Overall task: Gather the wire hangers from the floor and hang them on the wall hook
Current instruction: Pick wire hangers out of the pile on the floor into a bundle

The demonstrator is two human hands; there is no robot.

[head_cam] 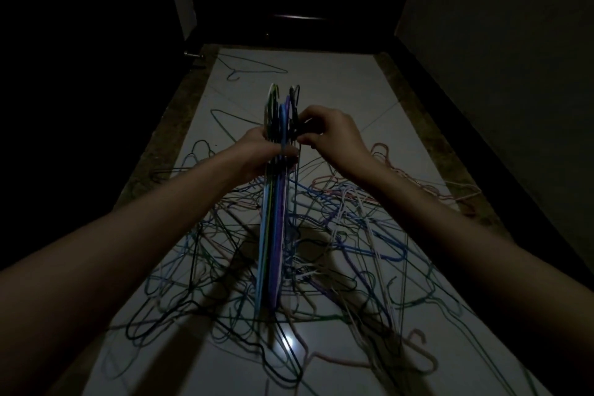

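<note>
Left hand (270,151) grips collected hanger bundle (273,209) below hooks, held upright over floor pile (337,235). Right hand (328,135) pinches dark hanger at bundle's side. Risk: loose hooks snag tangled pile, bundle slips. Wall hook not visible.

- Your left hand (266,151) and right hand (334,135) are bare: you wear no gloves, rings or watch that the dim light lets you see.
- Both your forearms are uncovered from wrist to the frame's lower edge; no sleeve shows on either.
- Low light blurs finer detail such as your nails.
</note>
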